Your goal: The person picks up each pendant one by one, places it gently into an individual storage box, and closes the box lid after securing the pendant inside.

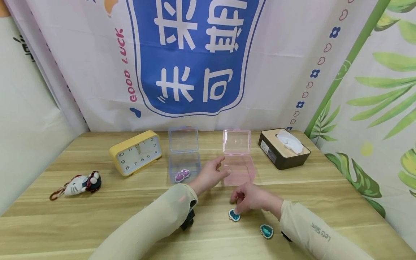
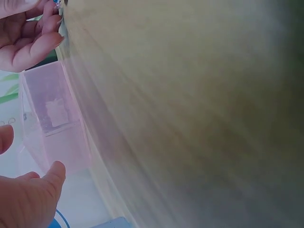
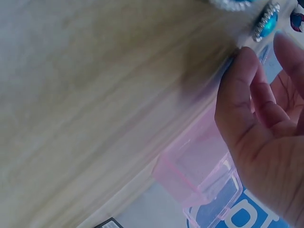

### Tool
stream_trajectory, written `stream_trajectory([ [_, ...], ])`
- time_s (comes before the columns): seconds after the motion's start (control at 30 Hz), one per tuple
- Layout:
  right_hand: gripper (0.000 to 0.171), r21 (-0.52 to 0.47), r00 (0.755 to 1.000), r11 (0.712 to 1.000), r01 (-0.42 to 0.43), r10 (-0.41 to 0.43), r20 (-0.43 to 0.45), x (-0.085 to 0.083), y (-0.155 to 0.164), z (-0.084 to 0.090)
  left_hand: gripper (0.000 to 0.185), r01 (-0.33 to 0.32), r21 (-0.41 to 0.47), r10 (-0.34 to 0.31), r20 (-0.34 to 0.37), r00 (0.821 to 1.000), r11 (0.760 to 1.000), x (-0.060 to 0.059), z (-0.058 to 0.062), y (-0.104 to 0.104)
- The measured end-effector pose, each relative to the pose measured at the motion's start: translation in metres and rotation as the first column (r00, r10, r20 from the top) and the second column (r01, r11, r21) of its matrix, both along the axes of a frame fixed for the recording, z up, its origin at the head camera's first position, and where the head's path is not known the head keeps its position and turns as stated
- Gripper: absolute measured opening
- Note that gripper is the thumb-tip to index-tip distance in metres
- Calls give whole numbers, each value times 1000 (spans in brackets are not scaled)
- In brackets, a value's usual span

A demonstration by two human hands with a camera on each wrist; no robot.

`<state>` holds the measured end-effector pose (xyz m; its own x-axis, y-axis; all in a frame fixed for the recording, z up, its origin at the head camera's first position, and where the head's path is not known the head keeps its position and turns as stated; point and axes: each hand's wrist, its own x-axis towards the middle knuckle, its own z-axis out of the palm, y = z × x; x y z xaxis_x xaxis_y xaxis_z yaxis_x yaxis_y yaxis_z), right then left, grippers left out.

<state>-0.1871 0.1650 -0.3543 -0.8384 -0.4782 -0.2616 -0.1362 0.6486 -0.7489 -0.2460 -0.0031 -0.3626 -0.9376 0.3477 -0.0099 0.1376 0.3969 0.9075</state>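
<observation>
Here the right hand (image 1: 251, 198) sits low at about six o'clock on the desk (image 1: 97, 220), its fingers curled down over a teal gem clip (image 1: 234, 215). It seems to be pinching the clip, though whether the clip has left the wood cannot be told. A second teal clip (image 1: 267, 231) lies untouched just to the four o'clock side of the first, near the right sleeve.

The left hand (image 1: 209, 176) hovers with its fingers relaxed and spread, holding nothing, between the two open boxes toward twelve o'clock. It is close to the near edge of the pink box (image 1: 238, 166), and the left wrist view shows the thumb near that box's wall without clear contact.

The clear box (image 1: 183, 164), at about eleven o'clock from the hands, already holds two pink clips (image 1: 182, 175). The pink box looks bare inside, lid standing up behind it.

Judged from this layout, the sorting looks about half done: the pink pair is boxed, and both teal clips remain outside, one of them just being picked up.

Further out, a yellow clock (image 1: 136, 152) stands at ten o'clock, a cat keychain (image 1: 81, 184) lies at nine o'clock, and a tissue box (image 1: 284, 148) sits at two o'clock.
</observation>
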Motion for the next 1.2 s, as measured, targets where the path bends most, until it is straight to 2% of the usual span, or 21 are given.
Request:
stream_trajectory([
  [0.17,21,19,1000,999,27,-27,8,0,-4,-4,61,-13,-19,13,18,1000,1000,1,1,1],
  [0.4,15,-13,1000,1000,-2,2,31,3,-6,-6,59,-15,-32,15,-5,1000,999,1,-3,1],
  [0.67,11,4,999,1000,-25,25,21,4,-7,-5,59,-11,-31,10,-16,1000,999,-1,-4,3],
  [0.83,10,46,997,997,-62,64,-40,7,-9,-1,59,-12,-41,11,-19,1000,999,-1,-4,4],
  [1.0,9,112,982,988,-111,126,-139,8,-13,1,59,-12,-55,10,-30,1000,998,-1,-3,3],
  [1.1,9,122,982,987,-108,124,-140,8,-14,0,59,-8,-59,5,-36,999,998,-1,-3,3],
  [1.2,9,101,990,992,-80,91,-105,7,-13,-1,59,-4,-62,1,-48,999,998,-2,-3,3],
])
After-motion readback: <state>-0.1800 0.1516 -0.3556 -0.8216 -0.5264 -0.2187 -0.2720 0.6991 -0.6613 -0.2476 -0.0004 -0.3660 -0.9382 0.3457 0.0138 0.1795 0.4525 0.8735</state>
